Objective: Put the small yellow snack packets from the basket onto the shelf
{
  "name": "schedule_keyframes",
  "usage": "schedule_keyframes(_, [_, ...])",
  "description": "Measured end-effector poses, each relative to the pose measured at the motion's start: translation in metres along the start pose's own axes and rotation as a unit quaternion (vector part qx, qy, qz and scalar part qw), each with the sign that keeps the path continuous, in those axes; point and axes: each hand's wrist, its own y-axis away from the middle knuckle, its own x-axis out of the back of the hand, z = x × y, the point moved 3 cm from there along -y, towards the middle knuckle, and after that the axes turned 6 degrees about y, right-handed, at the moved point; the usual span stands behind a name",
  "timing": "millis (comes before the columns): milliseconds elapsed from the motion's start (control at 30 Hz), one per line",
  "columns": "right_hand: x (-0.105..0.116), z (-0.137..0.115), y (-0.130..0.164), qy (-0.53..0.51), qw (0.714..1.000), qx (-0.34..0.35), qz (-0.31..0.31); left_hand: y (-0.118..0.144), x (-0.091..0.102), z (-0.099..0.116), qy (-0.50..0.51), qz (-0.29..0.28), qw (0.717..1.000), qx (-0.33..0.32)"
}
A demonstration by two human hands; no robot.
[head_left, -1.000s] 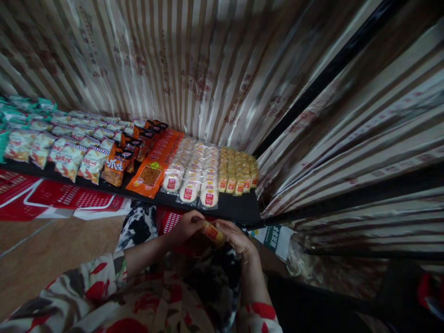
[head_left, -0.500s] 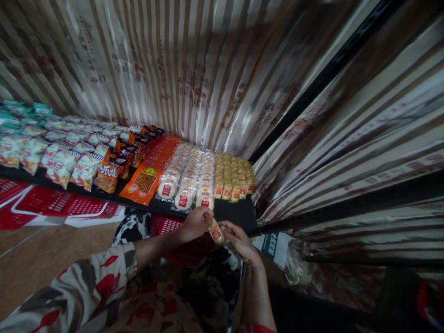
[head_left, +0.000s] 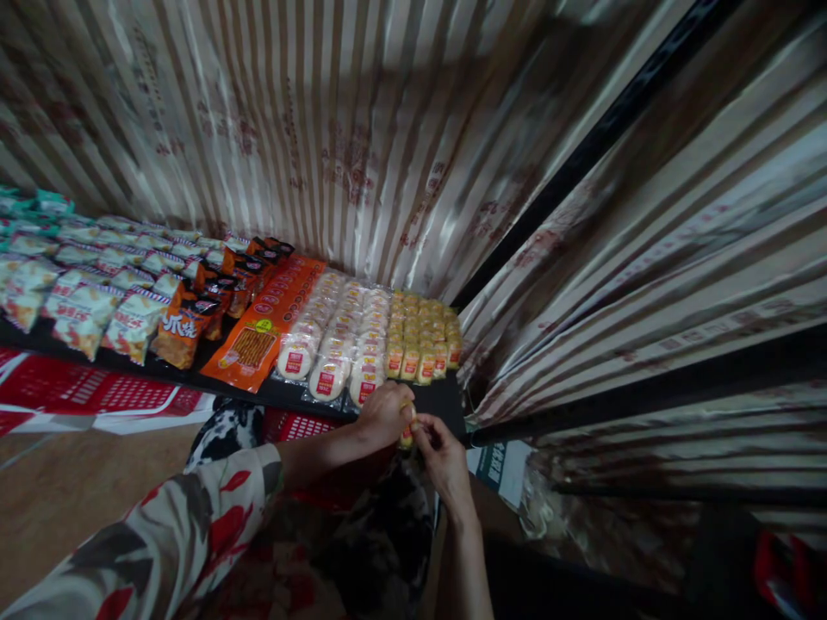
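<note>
Between my hands is a small yellow packaged snack cake (head_left: 407,437) with a red label. My left hand (head_left: 386,415) is closed on its upper end, and my right hand (head_left: 440,452) pinches its right side. Part of the cake is hidden by my fingers. Just beyond, on the black shelf (head_left: 439,403), stand rows of similar yellow packaged cakes (head_left: 409,362). Left of them lie rows of round white packaged cakes (head_left: 328,379) with red labels.
An orange snack packet (head_left: 249,349), orange-black bags (head_left: 181,331) and white chip bags (head_left: 87,314) line the shelf to the left. Red baskets (head_left: 96,383) sit below. Striped sheeting (head_left: 362,103) hangs behind, with a black pole (head_left: 556,198) slanting across. A green-white package (head_left: 500,469) lies lower right.
My hands have drawn closer together around the cake, which is turned more upright and more covered by my fingers. The view has shifted slightly, moving the shelf leftward.
</note>
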Motion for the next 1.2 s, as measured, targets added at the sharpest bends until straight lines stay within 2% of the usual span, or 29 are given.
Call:
schedule_keyframes(167, [0.0,0.012,-0.004,0.089,0.994,0.057,0.028,-0.009,-0.004,0.011,-0.031,-0.016,0.999,0.005])
schedule_keyframes(267, [-0.001,0.02,-0.006,0.129,0.988,0.063,0.061,-0.015,-0.009,0.014,-0.041,-0.022,0.999,0.011])
schedule_keyframes(433, [-0.003,0.034,-0.011,0.135,0.985,0.058,0.088,-0.025,-0.019,0.017,-0.034,-0.024,0.999,-0.001])
schedule_keyframes(700, [-0.004,0.054,-0.019,0.161,0.969,0.067,0.173,-0.039,-0.031,0.022,-0.033,-0.029,0.999,-0.01])
schedule_keyframes(900, [0.0,0.076,-0.035,0.169,0.963,0.053,0.203,-0.046,-0.043,0.025,0.017,-0.013,0.999,-0.041])
schedule_keyframes(1100, [-0.002,0.062,-0.045,0.163,0.944,-0.001,0.288,-0.052,-0.049,0.021,0.041,0.005,0.999,-0.025])
schedule_keyframes(1200, [0.0,0.057,-0.054,0.165,0.94,-0.011,0.299,-0.054,-0.052,0.019,0.053,0.002,0.998,-0.018])
